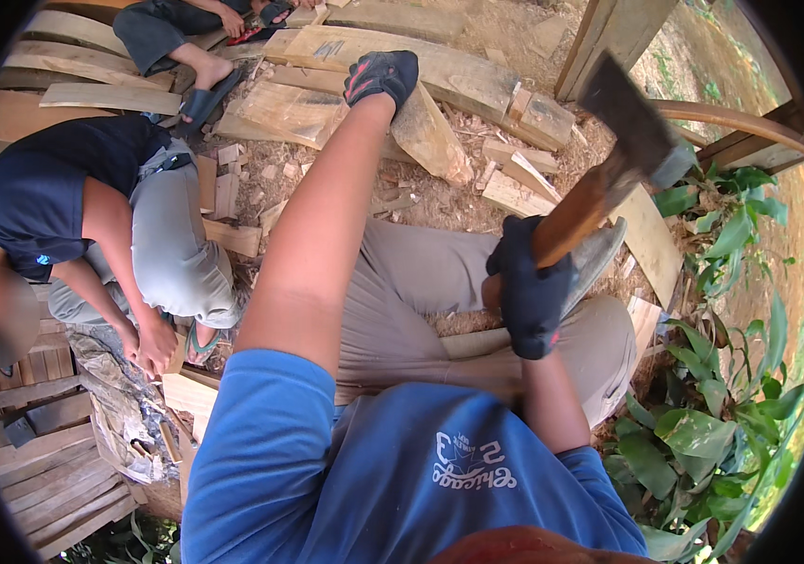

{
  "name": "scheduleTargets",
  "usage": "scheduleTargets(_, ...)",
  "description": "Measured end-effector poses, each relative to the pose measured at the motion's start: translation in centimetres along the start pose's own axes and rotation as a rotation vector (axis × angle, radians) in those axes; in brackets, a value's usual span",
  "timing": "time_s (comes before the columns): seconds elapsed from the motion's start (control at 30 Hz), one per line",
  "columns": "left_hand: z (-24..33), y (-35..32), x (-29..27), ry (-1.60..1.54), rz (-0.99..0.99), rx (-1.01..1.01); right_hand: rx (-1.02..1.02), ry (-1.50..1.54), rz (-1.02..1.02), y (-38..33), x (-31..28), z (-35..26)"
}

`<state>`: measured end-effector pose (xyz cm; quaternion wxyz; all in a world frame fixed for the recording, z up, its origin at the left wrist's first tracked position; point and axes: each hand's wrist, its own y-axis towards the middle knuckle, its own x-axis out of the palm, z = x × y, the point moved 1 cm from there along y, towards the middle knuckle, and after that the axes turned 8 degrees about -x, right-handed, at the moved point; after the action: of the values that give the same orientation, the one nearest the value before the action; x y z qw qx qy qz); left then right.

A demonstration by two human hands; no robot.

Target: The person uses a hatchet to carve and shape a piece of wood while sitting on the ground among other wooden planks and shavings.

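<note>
My right hand [536, 305], in a dark work glove, is closed round the wooden handle of a hatchet [567, 221]. The hatchet is raised over my bent leg, its broad dark head tilted up to the right. My left arm stretches far forward, and my left hand [381, 77], in a black glove with red marks, is closed on the upper end of a wooden piece [428, 136]. That piece tapers to a rough, chipped lower end near the ground. The fingertips of my left hand are partly hidden.
On my left a person [73, 207] crouches, hands on a small wooden block. Another person's leg [186, 56] shows at the far left. Boards [440, 70], offcuts and shavings cover the ground ahead. Leafy plants [703, 432] grow on my right; a wooden post [614, 42] stands beyond the hatchet.
</note>
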<state>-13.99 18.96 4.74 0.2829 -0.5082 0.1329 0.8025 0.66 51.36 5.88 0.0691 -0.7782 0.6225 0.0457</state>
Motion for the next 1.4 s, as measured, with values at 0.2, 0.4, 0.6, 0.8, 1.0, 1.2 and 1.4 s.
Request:
scheduleTargets(0.2, 0.9, 0.4, -0.3, -0.013, -0.078, 0.004, 0.383, -0.048, -0.296, 2.3, 4.4, 11.0)
scheduleTargets(0.4, 0.5, 0.7, 0.2, -0.024, -0.04, -0.02, 0.247, 0.024, -0.136, 0.4, 1.7, 1.9)
scheduleTargets(0.6, -0.3, 0.5, 0.0, -0.061, 0.008, -0.047, -0.045, 0.075, 0.024, -0.9, 1.4, -0.1)
scheduleTargets(0.8, 1.0, 0.0, -0.7, -0.035, -0.038, 0.012, 0.234, -0.278, -0.239, 2.0, 4.3, 12.2)
scheduleTargets(1.0, -0.4, 1.4, 0.9, -0.063, -0.048, -0.062, 0.192, -0.013, -0.137, -0.5, 0.7, -2.3)
scheduleTargets(1.2, -0.1, 0.6, 0.0, -0.085, 0.002, -0.042, 0.026, 0.072, -0.001, -1.0, 2.2, -0.9)
scheduleTargets(1.4, 1.4, -0.6, -1.2, -0.04, -0.068, 0.01, 0.397, -0.032, -0.268, 2.8, 4.2, 9.7)
